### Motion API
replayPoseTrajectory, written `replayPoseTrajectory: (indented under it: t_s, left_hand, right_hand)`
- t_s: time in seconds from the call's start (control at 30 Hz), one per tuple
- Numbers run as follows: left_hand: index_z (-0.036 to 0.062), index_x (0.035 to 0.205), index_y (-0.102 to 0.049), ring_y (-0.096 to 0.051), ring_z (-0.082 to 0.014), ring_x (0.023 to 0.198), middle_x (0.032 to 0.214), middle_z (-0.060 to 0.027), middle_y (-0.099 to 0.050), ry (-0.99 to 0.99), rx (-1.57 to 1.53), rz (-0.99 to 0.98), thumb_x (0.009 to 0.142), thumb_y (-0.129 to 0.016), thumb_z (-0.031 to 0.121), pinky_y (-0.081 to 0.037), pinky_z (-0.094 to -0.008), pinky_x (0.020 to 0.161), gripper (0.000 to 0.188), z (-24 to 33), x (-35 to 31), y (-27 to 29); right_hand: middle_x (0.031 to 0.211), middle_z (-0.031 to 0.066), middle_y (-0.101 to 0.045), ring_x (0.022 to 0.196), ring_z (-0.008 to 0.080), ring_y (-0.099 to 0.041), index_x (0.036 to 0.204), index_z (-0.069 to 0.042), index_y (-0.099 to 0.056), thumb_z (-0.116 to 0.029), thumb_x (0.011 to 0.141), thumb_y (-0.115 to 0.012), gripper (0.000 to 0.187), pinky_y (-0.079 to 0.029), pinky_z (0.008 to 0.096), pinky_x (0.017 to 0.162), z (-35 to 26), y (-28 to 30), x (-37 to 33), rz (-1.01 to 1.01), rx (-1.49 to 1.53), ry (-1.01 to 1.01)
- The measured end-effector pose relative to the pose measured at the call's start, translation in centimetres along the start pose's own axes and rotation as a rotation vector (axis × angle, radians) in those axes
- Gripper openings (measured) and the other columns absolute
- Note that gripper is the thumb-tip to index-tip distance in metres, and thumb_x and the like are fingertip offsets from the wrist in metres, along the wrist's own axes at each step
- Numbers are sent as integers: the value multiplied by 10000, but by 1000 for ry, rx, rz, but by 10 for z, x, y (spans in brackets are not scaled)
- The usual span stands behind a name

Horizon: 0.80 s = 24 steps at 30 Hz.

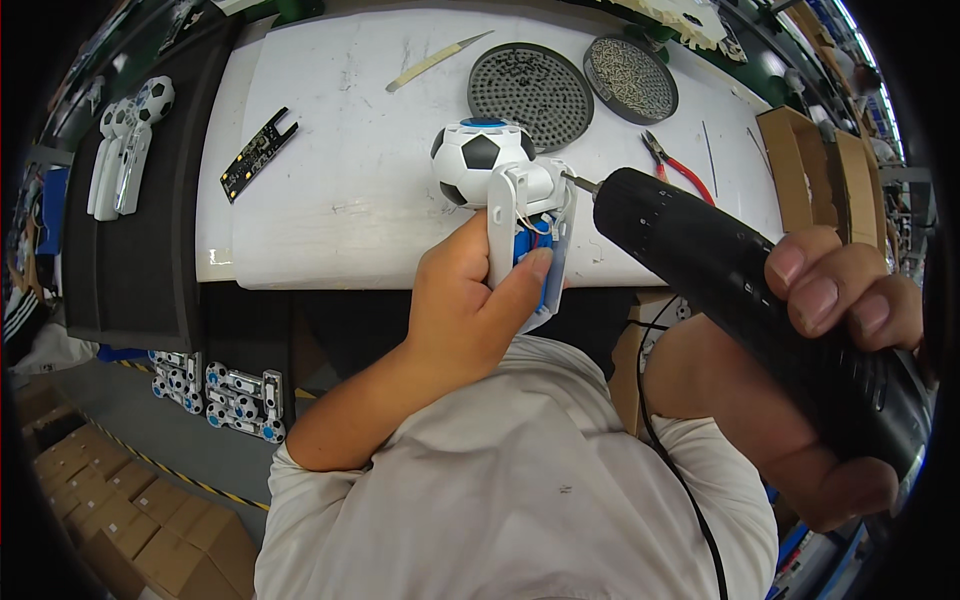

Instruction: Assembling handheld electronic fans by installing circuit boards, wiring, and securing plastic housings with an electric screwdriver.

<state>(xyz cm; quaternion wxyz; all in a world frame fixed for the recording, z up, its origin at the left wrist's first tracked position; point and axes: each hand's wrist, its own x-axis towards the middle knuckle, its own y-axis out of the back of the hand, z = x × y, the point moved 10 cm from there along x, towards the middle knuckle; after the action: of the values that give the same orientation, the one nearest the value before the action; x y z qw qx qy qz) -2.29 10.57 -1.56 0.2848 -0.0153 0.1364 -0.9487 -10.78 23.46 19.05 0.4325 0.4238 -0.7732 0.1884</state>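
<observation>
My left hand [470, 290] is closed around the white handle of a football-patterned device [478, 165], holding it upright at the table's front edge. The handle is open on one side and shows a blue part [533, 238] and thin wires inside, with my thumb against it. My right hand [830, 290] grips a black electric screwdriver [700, 235], tilted with its tip toward the left. The bit meets the white joint beside the ball, at its right side. Whether a screw sits under the tip is too small to tell.
Behind the device lie a round tray of dark small parts [530, 95] and a dish of screws [630, 78]. Red-handled cutters [680, 168], a tweezer-like tool [438, 62] and a black circuit board [258, 155] lie on the white table. Finished-looking devices [130, 150] rest left; a cardboard box [800, 165] stands right.
</observation>
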Motion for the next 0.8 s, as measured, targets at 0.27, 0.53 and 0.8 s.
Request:
replayPoseTrajectory:
  t_s: [0.27,0.53,0.8]
  left_hand:
    - [-8,1061,-581,-609,-115,757,856,-69,-666,19,2,7,932,-572,150,-495,-279,674,204,-6,0,2]
    - [-9,1094,-556,-623,-114,749,850,-65,-662,-15,-58,-24,944,-552,141,-502,-271,677,212,1,-2,-3]
    - [-16,1109,-542,-631,-110,749,844,-61,-659,-10,-86,-35,955,-534,128,-509,-264,676,211,3,-3,-6]
  right_hand:
    - [958,96,-473,811,220,-537,1047,2,-450,-654,729,-650,755,-429,391,746,1,2,-4,134,49,90]
    - [953,96,-476,811,203,-529,998,7,-446,-619,701,-668,727,-412,361,745,-8,12,-8,197,125,138]
    - [955,93,-479,811,192,-527,988,1,-442,-613,687,-677,723,-405,351,747,-4,16,-7,207,218,131]
